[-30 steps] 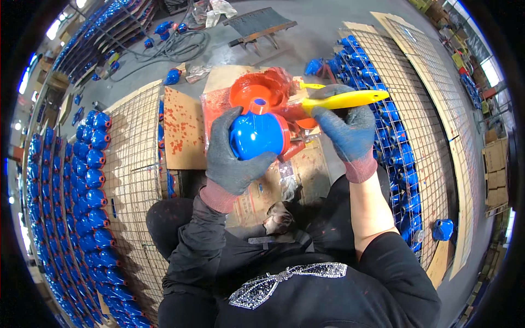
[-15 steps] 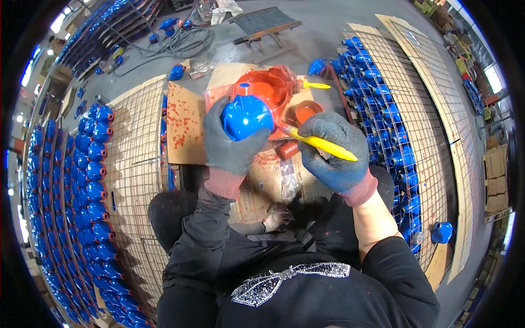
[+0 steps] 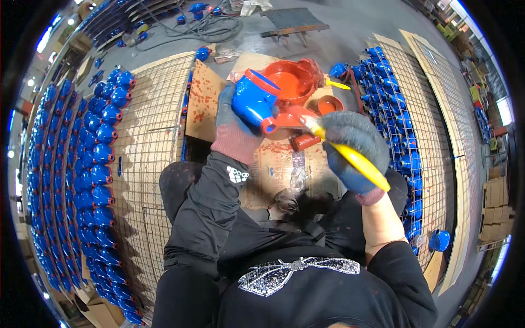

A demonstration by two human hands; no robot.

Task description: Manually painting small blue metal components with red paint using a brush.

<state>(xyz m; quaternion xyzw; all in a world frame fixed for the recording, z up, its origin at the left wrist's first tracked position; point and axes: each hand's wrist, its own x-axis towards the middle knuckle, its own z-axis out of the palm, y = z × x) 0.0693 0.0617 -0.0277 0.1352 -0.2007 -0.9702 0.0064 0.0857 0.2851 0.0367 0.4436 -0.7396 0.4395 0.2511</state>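
My gloved left hand (image 3: 234,113) grips a glossy blue casting (image 3: 249,106), tilted so its wide red-painted rim faces up and a narrow red-ringed neck points toward me. A paintbrush (image 3: 358,162) with a yellow handle is closed in my gloved right hand (image 3: 354,150), its bristle end just right of the casting's neck. Behind them stands a basin (image 3: 313,82) coated in red paint. A small red cup (image 3: 330,104) sits right of it, and a red-smeared cylinder (image 3: 305,142) lies between my hands. Another yellow handle (image 3: 337,84) sticks out beyond the basin.
Rows of blue castings (image 3: 104,175) line a wire rack (image 3: 147,120) on my left. More castings (image 3: 391,104) stand along the mesh at right. Red-spattered cardboard (image 3: 205,104) stands beside the basin. A low bench (image 3: 295,22) and coiled hose (image 3: 213,28) lie farther off.
My left hand has turned the casting, bringing its wide rim up and its neck toward me. The brush has come away from the casting to the right. The whole view has shifted.
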